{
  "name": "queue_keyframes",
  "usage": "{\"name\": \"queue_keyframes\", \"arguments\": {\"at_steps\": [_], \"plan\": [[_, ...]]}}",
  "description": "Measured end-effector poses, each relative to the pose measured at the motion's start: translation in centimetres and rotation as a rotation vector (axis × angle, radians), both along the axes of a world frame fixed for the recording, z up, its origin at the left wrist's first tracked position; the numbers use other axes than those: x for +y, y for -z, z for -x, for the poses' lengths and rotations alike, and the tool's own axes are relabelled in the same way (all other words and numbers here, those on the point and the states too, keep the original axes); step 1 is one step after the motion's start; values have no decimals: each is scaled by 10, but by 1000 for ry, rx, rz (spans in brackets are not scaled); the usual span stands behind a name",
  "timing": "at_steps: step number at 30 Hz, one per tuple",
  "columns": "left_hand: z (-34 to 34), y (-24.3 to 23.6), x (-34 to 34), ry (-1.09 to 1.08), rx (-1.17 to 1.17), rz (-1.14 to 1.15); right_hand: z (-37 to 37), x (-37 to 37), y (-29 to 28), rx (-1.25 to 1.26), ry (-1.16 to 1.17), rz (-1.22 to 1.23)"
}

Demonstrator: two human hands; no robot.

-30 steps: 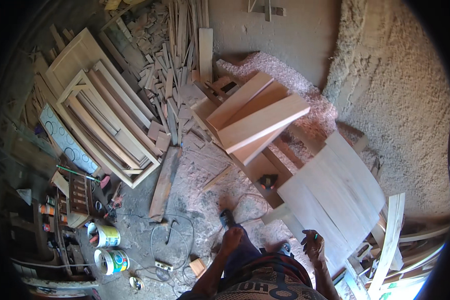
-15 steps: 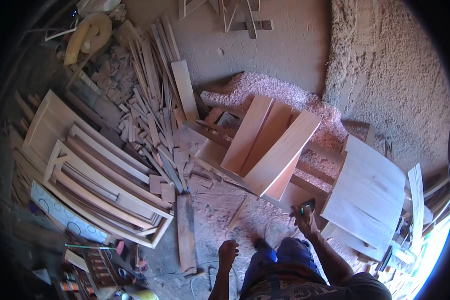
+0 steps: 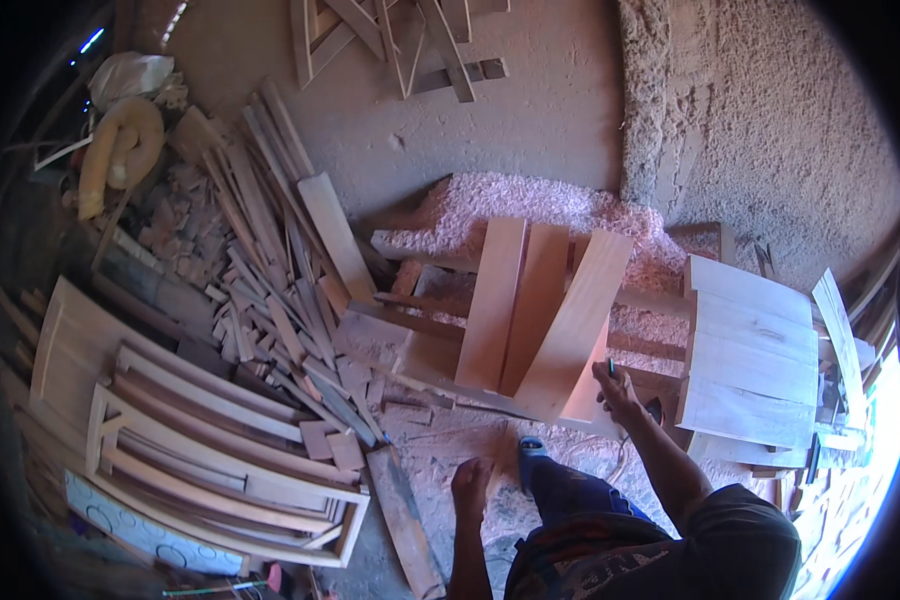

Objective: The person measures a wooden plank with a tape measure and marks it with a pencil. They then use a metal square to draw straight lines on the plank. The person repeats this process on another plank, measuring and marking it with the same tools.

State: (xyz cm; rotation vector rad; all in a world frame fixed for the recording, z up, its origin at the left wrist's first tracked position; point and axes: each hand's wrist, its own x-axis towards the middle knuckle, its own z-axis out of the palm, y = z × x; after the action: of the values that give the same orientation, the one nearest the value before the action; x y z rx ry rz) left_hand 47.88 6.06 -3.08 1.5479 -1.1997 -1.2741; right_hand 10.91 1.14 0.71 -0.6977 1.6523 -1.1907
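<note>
My right hand [image 3: 620,390] is closed around a small dark thing with a green tip [image 3: 610,367]; its kind is too small to tell. It is beside the lower end of a slanting wooden board [image 3: 582,320]. To the left of that board lie two more reddish boards [image 3: 494,300], [image 3: 538,300], side by side across a wooden frame bench. A dark object [image 3: 654,409] rests on the bench just right of my right forearm. Low over the floor, my left hand [image 3: 470,485] is curled shut, with nothing showing in it.
A pale, wide panel [image 3: 750,350] lies on the bench's right side. Behind the boards, shavings [image 3: 530,200] are heaped against the wall. Curved wooden frames [image 3: 220,450] are stacked at left, near piled offcuts [image 3: 270,310]. A long plank [image 3: 405,520] lies on the floor by my left hand.
My view has turned and moved nearer the bench. My right hand has moved up toward the slanting board, away from the dark object. One foot has stepped forward; my left hand stays curled.
</note>
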Motion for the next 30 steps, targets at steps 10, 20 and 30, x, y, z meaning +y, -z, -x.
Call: {"name": "queue_keyframes", "arguments": {"at_steps": [10,20,30], "plan": [[19,17,-205,88,-9,42,-42,-52,2,66,174,-235],[19,113,-374,235,-265,26,-56,-69,30,286,229,-234],[108,123,-420,488,287,-265,-75,-65,31,702,421,-309]]}}
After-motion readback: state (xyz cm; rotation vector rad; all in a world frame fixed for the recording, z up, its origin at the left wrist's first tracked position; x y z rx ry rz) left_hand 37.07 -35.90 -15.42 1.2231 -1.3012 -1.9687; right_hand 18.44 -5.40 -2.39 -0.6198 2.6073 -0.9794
